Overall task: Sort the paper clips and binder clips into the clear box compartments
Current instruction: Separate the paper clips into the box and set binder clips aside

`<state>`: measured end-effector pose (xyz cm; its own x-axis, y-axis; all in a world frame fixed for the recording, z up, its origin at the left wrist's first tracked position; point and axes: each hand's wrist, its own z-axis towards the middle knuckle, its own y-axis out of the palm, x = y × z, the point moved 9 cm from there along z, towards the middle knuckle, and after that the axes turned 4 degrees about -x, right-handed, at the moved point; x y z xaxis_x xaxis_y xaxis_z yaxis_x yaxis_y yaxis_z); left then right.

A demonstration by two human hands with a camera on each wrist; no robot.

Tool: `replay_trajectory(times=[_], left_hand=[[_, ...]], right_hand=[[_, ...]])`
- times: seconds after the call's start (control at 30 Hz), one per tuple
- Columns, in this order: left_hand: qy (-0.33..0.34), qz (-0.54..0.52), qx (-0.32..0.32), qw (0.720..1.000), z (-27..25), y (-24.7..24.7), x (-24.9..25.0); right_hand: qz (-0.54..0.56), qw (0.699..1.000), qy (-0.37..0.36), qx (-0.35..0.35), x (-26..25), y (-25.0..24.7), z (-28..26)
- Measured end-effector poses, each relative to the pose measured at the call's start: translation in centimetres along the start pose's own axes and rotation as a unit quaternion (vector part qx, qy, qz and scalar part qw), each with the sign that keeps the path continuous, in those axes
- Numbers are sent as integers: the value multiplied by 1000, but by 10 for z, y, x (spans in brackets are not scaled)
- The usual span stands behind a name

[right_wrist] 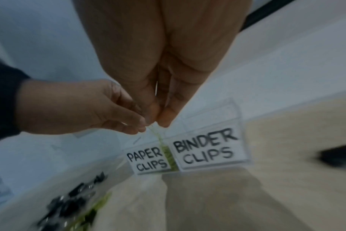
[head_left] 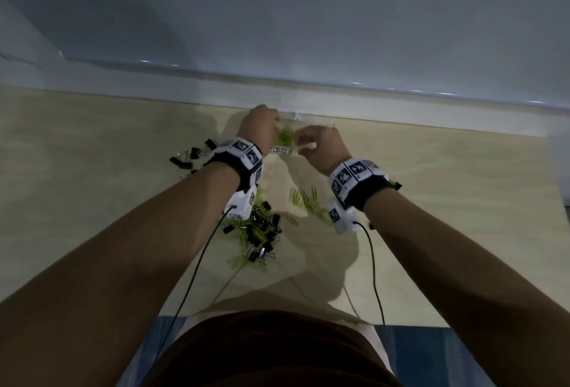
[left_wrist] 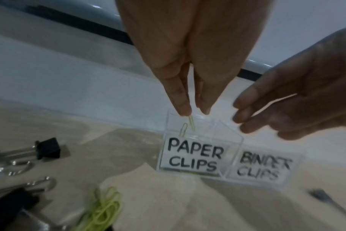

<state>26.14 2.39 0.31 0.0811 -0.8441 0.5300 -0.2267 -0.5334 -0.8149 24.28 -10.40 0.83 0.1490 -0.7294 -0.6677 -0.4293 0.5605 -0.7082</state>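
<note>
A clear box point(head_left: 311, 121) stands at the table's far edge, with one compartment labelled PAPER CLIPS point(left_wrist: 196, 156) and the other BINDER CLIPS point(right_wrist: 205, 148). My left hand point(left_wrist: 195, 113) hangs fingers-down over the paper-clip compartment and pinches a green paper clip point(left_wrist: 192, 124) by its top. A second green clip point(left_wrist: 183, 130) is just below, inside that compartment. My right hand point(right_wrist: 161, 123) hovers close beside it over the divider, fingertips curled together; I see nothing held in them. Green clips point(right_wrist: 171, 157) lie inside the box.
A mixed pile of black binder clips and green paper clips point(head_left: 257, 232) lies near me on the wooden table point(head_left: 447, 217). More green clips point(head_left: 311, 204) lie to its right and several binder clips point(head_left: 188, 155) at left. A white wall ledge point(head_left: 185, 90) runs behind the box.
</note>
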Motion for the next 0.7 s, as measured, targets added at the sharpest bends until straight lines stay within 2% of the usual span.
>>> replay_trajectory(times=[0.03,0.1,0.13,0.2,0.27,0.37,0.47,0.53,0.7], left_hand=[[24,12,0,1000,-7,3,5],[81,14,-20,996,-30,17,15],[100,14,-63,993,-42,33,18],[114,49,-187,974,-67,75,17],[119,123,-260,950,-85,109,11],[124,162,-248,947,-92,128,10],[122,123,-229,958,-89,133,17],[120,92,-223,963,-84,133,23],[102,63,-212,970,-79,130,22]], right_hand=[[-24,1000,-9,-15,7,1,-12],[-84,993,19,-86,31,12,-37],[-112,985,38,-129,42,19,-50],[-166,965,52,-197,57,33,-72],[-192,954,59,-225,62,44,-89],[-179,957,106,-200,69,56,-99],[-195,967,72,-147,53,63,-95],[-154,980,57,-113,40,60,-92],[-69,991,92,-70,49,59,-90]])
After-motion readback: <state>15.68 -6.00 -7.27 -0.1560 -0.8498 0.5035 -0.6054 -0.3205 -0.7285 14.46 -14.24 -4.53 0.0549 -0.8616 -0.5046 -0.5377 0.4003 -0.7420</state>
